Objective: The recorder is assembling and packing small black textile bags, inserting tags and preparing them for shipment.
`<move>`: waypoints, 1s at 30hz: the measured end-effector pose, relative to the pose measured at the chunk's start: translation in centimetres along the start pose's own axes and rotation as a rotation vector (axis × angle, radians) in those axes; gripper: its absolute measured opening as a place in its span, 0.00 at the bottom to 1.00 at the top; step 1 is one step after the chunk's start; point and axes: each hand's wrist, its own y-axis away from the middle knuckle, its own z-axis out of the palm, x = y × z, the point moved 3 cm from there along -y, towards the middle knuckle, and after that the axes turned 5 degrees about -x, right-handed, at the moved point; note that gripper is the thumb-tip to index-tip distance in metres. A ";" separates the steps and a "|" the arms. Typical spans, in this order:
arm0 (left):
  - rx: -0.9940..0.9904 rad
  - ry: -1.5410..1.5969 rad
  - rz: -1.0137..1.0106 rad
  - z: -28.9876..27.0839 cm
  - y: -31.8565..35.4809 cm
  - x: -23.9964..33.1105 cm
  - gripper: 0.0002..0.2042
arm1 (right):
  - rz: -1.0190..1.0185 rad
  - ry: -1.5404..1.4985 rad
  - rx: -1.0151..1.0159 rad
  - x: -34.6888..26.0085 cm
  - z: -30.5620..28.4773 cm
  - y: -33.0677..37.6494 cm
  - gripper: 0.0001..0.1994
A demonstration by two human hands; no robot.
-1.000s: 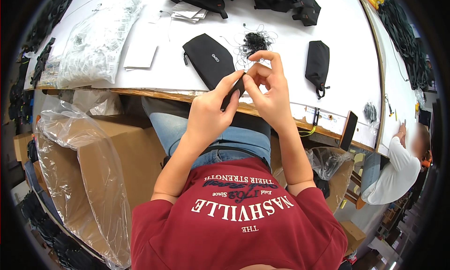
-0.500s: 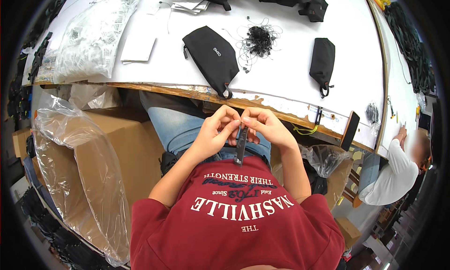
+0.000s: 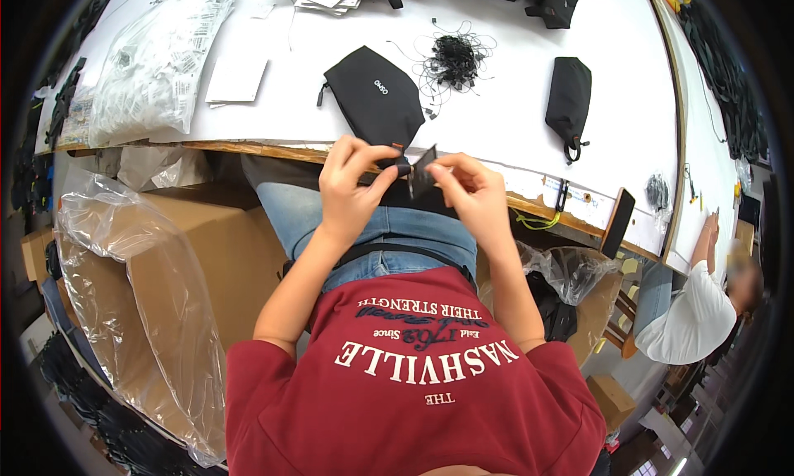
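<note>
A black fabric pouch (image 3: 370,95) lies on the white table at its near edge. My left hand (image 3: 354,182) pinches the short strap loop (image 3: 399,160) at the pouch's near end. In my right hand (image 3: 473,191), thumb and fingers close on a dark hang tag (image 3: 423,172), held just right of the loop. How the tag's thin string runs between the two hands is too small to make out. Beyond the pouch, to its right, sits a tangled heap of black tag strings (image 3: 455,61).
A second black pouch (image 3: 568,100) lies at the right. Clear plastic bags (image 3: 157,62) and white cards (image 3: 236,81) are on the left. A phone (image 3: 617,222) stands at the table edge. A plastic-lined carton (image 3: 178,286) is beside me. Another person (image 3: 691,315) sits far right.
Both hands have moved away from my body toward the table edge and slightly apart. My left hand has taken hold of the pouch's loop; the tag stays in my right hand.
</note>
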 end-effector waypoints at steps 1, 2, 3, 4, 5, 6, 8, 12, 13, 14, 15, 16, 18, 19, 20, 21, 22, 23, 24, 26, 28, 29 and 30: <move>-0.003 0.000 -0.001 -0.4 0.3 0.7 0.09 | -0.055 0.070 0.014 -0.7 0.7 0.1 0.04; -0.017 0.028 -0.088 -0.7 0.8 0.9 0.08 | -0.110 0.142 0.002 -1.6 1.4 0.2 0.04; -0.030 0.056 -0.175 -0.9 1.2 0.7 0.08 | -0.165 0.213 -0.010 -2.5 1.9 0.2 0.04; -0.056 0.120 -0.222 -0.9 1.5 0.7 0.08 | -0.202 0.225 0.005 -2.9 2.3 0.2 0.04; -0.054 0.118 -0.225 -1.2 1.5 0.9 0.08 | -0.201 0.224 0.001 -2.9 2.4 0.2 0.04; -0.079 0.159 -0.271 -1.3 1.4 1.0 0.08 | -0.297 0.301 0.006 -3.1 2.5 0.2 0.05; -0.097 0.196 -0.319 -1.5 1.5 1.3 0.08 | -0.396 0.376 0.005 -3.3 2.5 0.2 0.06; -0.070 0.295 -0.297 -1.6 1.7 1.5 0.08 | -0.490 0.543 -0.013 -3.7 2.3 0.3 0.05; -0.080 0.285 -0.297 -1.6 1.8 1.5 0.07 | -0.500 0.606 -0.036 -3.9 2.3 0.3 0.05; -0.084 0.286 -0.296 -1.7 1.9 1.2 0.07 | -0.497 0.606 -0.032 -4.0 2.2 0.4 0.05; -0.094 0.309 -0.312 -1.7 2.1 0.9 0.07 | -0.532 0.647 -0.057 -4.1 2.3 0.4 0.05; -0.104 0.332 -0.329 -1.6 2.2 0.8 0.07 | -0.566 0.687 -0.082 -4.2 2.3 0.5 0.05; -0.120 0.295 -0.318 -1.7 2.0 1.0 0.06 | -0.548 0.689 -0.093 -4.1 2.4 0.6 0.04; -0.131 0.258 -0.305 -1.8 1.9 1.3 0.05 | -0.535 0.692 -0.107 -4.0 2.4 0.6 0.03; -0.130 0.256 -0.305 -1.9 1.7 1.5 0.05 | -0.536 0.690 -0.108 -4.0 2.5 0.7 0.03; -0.112 0.235 -0.262 -2.1 1.5 1.9 0.04 | -0.399 0.477 -0.125 -3.7 2.5 0.8 0.03; -0.095 0.215 -0.219 -2.2 1.4 2.2 0.03 | -0.260 0.265 -0.139 -3.2 2.5 0.8 0.03; -0.094 0.215 -0.219 -2.3 1.3 2.3 0.03 | -0.260 0.266 -0.139 -3.0 2.3 0.6 0.03; 0.009 0.300 -0.241 -2.6 1.3 2.2 0.02 | -0.205 -0.110 -0.181 -2.6 1.8 0.2 0.04; 0.108 0.484 -0.263 -3.5 1.1 2.6 0.02 | -0.055 -0.533 -0.271 -2.9 0.2 0.3 0.07; 0.050 0.677 -0.347 -3.8 0.9 3.6 0.02 | -0.057 -0.592 -0.284 -2.9 -0.8 0.5 0.08; -0.017 0.764 -0.375 -3.7 0.9 3.9 0.03 | -0.065 -0.605 -0.287 -3.1 -1.1 0.7 0.08; -0.017 0.765 -0.375 -3.8 0.8 4.3 0.03 | -0.064 -0.604 -0.287 -3.2 -1.1 0.8 0.08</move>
